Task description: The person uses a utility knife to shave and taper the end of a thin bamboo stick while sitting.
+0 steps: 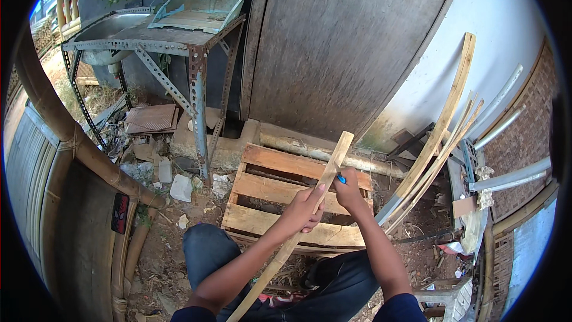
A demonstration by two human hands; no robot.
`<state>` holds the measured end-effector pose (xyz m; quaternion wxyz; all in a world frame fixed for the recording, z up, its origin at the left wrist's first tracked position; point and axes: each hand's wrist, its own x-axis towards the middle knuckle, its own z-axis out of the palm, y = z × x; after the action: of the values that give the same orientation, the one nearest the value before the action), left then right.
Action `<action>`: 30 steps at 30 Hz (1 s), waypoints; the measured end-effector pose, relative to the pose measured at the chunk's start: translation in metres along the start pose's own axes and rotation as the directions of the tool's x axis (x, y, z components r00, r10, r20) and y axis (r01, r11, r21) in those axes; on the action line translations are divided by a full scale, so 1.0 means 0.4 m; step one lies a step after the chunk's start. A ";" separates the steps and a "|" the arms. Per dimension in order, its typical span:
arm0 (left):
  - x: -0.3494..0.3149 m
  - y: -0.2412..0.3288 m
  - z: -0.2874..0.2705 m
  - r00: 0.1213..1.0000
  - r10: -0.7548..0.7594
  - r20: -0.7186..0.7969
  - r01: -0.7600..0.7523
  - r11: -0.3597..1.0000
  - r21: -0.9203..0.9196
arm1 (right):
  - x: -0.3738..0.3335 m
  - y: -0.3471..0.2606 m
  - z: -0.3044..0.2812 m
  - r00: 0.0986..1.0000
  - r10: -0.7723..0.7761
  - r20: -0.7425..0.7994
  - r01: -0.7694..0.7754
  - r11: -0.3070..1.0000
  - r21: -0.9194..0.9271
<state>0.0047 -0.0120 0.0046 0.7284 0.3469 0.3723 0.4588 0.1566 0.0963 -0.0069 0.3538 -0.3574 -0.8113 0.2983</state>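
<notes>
A long, pale bamboo slat (332, 170) slants from the lower edge, between my knees, up over a wooden pallet (280, 185). My left hand (302, 210) is wrapped round it at about mid-length. Close to its upper end, my right hand (350, 192) is closed on a small blue-handled tool (341, 178). A thin dark part of that tool meets the slat's right side; its exact kind is mostly hidden by my fingers. Below the slat's upper half, the pallet lies on the ground with gaps between its boards.
Several long slats (438, 137) lean against the white wall at the right. A metal-framed sink stand (198, 107) with a worn plastic basin (202, 9) is at the back left. Rubble (180, 188) litters the dirt there. A pale plastic stool (450, 298) is at the lower right.
</notes>
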 end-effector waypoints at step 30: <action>0.037 0.009 -0.036 1.000 0.022 -0.017 -0.021 0.995 0.099 | 0.046 0.001 -0.017 0.912 0.342 0.227 -0.389 0.546 0.742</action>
<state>-0.0048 0.0052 -0.0027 0.7020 0.3822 0.3973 0.4508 0.1530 0.1124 0.0032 0.3796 -0.3229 -0.5203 0.6935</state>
